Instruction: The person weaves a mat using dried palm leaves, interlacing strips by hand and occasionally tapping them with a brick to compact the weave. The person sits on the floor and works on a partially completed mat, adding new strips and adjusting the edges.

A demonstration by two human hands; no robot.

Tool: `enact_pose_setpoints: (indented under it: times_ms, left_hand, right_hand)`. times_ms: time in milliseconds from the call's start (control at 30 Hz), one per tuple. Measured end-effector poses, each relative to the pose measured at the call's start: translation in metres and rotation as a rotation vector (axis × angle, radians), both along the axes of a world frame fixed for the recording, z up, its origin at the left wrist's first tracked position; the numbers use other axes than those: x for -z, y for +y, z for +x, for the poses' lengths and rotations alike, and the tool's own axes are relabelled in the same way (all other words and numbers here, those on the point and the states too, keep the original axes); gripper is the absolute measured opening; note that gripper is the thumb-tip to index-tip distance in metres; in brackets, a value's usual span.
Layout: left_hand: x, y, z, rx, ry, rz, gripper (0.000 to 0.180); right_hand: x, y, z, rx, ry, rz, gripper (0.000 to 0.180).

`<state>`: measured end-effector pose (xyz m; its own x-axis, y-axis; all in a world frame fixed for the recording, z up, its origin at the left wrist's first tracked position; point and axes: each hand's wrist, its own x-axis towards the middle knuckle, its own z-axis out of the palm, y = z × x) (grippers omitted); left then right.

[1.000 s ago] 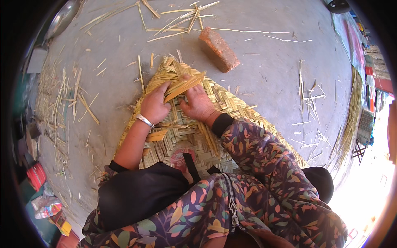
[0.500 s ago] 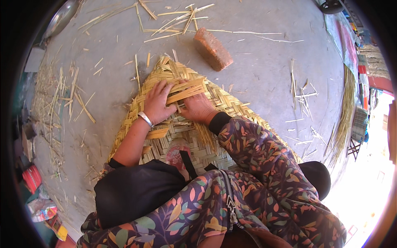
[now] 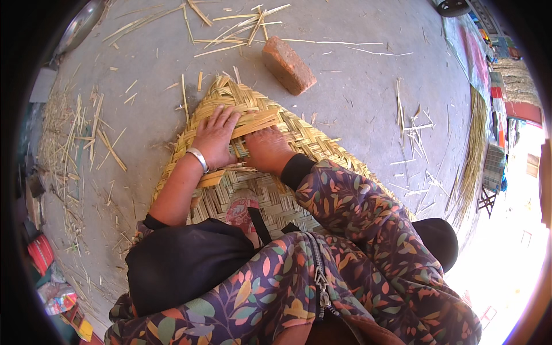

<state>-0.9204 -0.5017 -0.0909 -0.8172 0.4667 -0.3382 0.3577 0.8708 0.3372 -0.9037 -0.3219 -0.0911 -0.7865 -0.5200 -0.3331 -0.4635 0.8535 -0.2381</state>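
Woven mat (image 3: 299,138): near end hidden under the knees.
Right hand (image 3: 265,148): fingertips hidden.
Right edge: washed out by glare.

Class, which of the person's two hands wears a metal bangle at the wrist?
The left hand, spread flat on the woven mat; the right hand has only a dark cuff.

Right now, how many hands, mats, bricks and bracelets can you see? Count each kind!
Hands: 2, the left hand and the right hand, both flat on the mat
Woven mat: 1
Red brick: 1
Silver bracelet: 1, on the left wrist
Total: 5
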Motion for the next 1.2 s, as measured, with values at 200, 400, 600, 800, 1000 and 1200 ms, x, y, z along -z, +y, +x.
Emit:
enact_pose_setpoints:
  times_ms: [200,400,600,800,1000,1200]
  left_hand:
    - [0.017,-0.011,-0.004,-0.047,0.063,0.256,0.089]
    - [0.02,-0.013,-0.003,-0.036,0.102,0.309,0.09]
    - [0.019,-0.014,-0.004,-0.087,0.05,0.478,0.088]
    - [0.022,-0.008,-0.006,-0.073,0.099,0.401,0.087]
    - [0.01,-0.006,-0.013,0.017,0.211,0.294,0.079]
    - [0.006,-0.004,-0.016,0.048,0.297,0.286,0.054]
  right_hand:
    - [0.002,-0.004,-0.003,0.018,-0.001,-0.048,0.052]
    - [0.004,-0.006,-0.001,0.018,0.019,-0.035,0.052]
    - [0.014,-0.007,0.0,0.042,0.047,-0.058,0.049]
    - [0.015,-0.004,0.002,0.04,0.06,-0.074,0.049]
    - [0.016,0.0,0.002,0.087,0.125,-0.17,0.052]
    - [0.018,0.0,-0.001,0.077,0.151,-0.209,0.044]
